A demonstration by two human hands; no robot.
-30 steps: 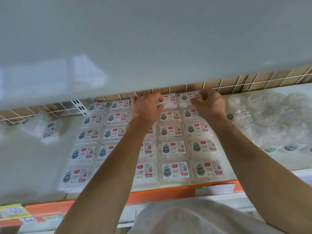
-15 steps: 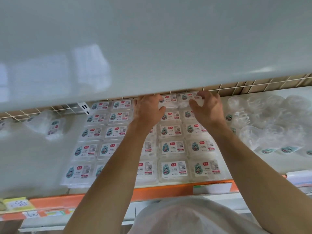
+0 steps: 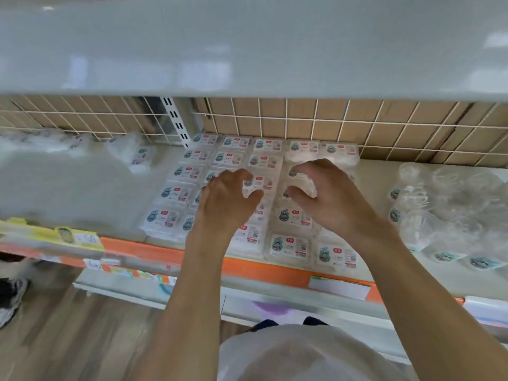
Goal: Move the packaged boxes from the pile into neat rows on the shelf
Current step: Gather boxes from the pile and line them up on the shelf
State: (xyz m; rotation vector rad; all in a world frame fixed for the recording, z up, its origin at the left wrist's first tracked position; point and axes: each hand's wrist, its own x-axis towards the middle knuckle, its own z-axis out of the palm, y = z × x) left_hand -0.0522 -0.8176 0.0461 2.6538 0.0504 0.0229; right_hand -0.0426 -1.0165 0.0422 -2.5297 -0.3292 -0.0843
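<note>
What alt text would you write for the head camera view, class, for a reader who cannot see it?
Two bare hands, the left hand and right hand, hover with loosely curled fingers, holding nothing, over neat rows of labelled packaged boxes on a shelf with an orange front edge. Loose clear plastic packs lie heaped to the right, before a wire grid back.

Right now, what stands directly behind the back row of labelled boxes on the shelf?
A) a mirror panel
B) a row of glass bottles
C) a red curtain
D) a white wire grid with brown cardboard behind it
D: behind the back row of labelled boxes, a white wire grid runs along the rear of the shelf, with brown cardboard showing through its squares.
</note>
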